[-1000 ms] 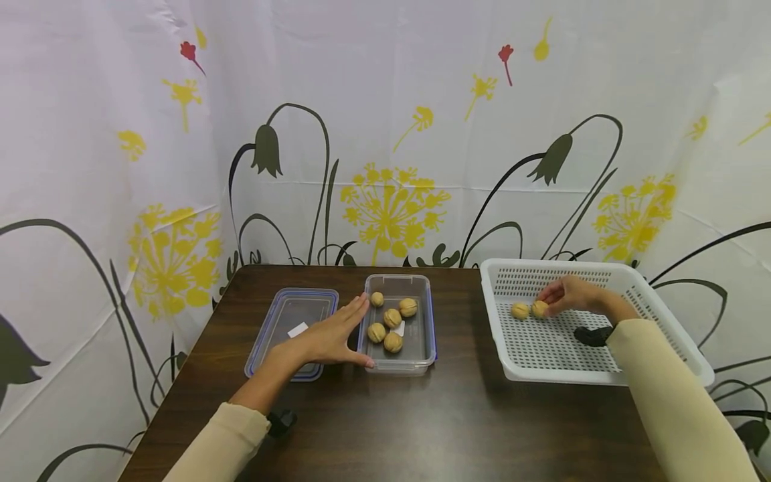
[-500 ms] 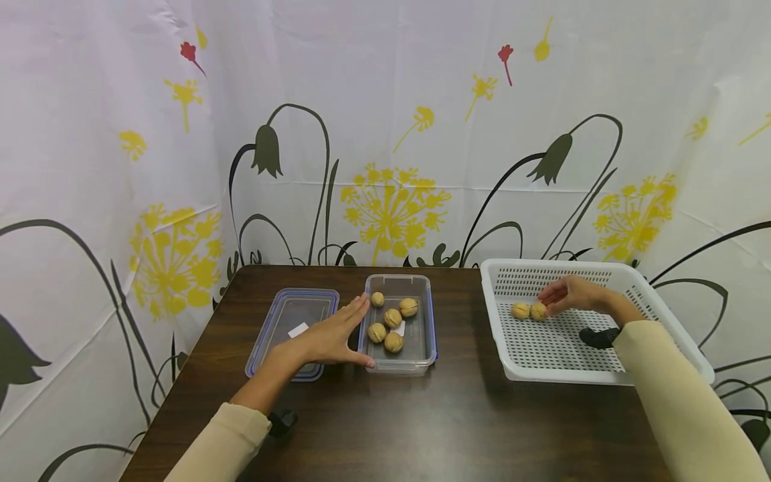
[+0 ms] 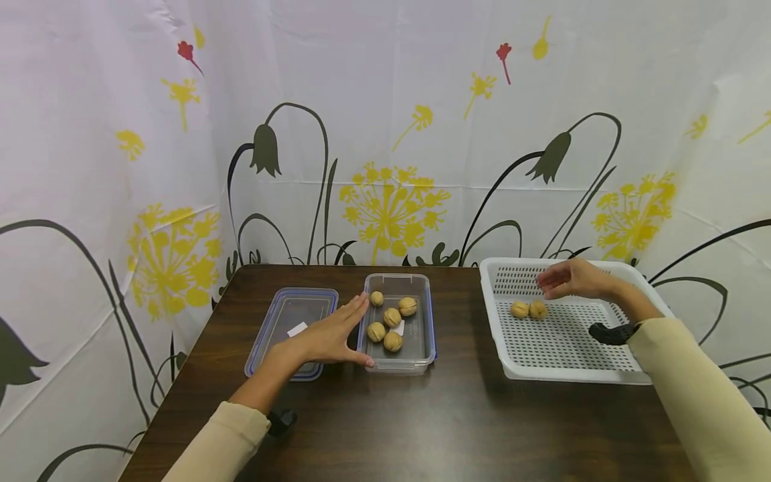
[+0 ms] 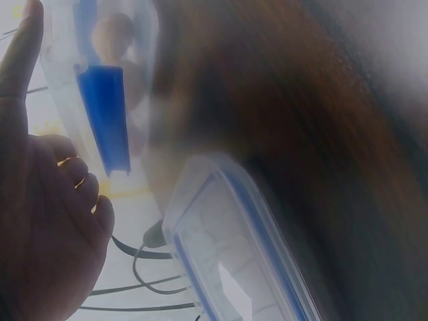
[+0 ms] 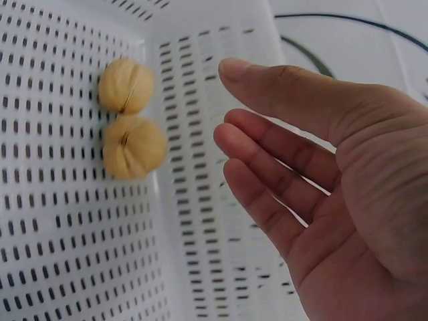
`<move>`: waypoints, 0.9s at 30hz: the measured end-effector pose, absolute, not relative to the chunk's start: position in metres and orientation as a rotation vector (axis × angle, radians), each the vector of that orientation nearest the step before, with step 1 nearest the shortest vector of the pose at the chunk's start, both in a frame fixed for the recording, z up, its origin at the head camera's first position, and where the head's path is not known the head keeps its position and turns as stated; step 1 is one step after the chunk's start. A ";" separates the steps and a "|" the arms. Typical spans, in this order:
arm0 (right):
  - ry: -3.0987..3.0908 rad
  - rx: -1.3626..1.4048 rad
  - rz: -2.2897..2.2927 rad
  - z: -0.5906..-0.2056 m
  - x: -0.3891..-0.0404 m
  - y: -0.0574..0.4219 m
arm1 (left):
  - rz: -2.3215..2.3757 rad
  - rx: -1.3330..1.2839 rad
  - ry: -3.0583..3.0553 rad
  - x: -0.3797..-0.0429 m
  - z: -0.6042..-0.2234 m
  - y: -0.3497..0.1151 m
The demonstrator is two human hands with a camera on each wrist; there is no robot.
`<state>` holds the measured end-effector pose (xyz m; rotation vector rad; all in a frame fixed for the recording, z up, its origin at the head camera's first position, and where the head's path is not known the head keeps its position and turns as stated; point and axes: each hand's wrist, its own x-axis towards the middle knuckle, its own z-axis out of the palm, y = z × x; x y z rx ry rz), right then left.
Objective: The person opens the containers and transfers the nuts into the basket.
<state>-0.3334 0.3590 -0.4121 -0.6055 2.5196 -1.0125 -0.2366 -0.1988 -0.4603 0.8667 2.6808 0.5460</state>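
Note:
Two walnuts sit side by side on the floor of a white perforated basket, near its left rear. Just above and to the right of them hovers my right hand, holding nothing, its fingers loosely bent and apart from the thumb in the right wrist view. Several walnuts lie inside a clear plastic food container. My left hand is at that container's left side, fingers straight along it and thumb near the front left corner. A blue clip on the container shows in the left wrist view.
Left of the container, a clear lid with a blue seal lies on the dark wooden table, partly behind my left hand. A flower-printed curtain hangs behind the table.
My right hand has let go of the right walnut, now touching the other one, and has lifted slightly away up and to the right. The left hand has stayed in place.

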 end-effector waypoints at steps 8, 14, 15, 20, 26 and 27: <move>2.530 -0.708 -1.024 -0.396 -0.330 0.344 | 0.538 0.868 2.680 -0.237 -0.461 -0.198; 2.521 -0.786 -1.023 -0.381 -0.330 0.323 | 0.532 0.862 2.679 -0.238 -0.459 -0.198; 2.516 -0.783 -1.019 -0.378 -0.330 0.319 | 0.528 0.860 2.680 -0.238 -0.459 -0.198; 2.480 -0.819 -1.009 -0.368 -0.330 0.296 | 0.520 0.851 2.676 -0.238 -0.459 -0.198; 2.415 -0.931 -1.029 -0.360 -0.331 0.268 | 0.514 0.855 2.675 -0.238 -0.459 -0.198; 2.408 -0.948 -1.029 -0.358 -0.331 0.263 | 0.516 0.856 2.674 -0.238 -0.459 -0.198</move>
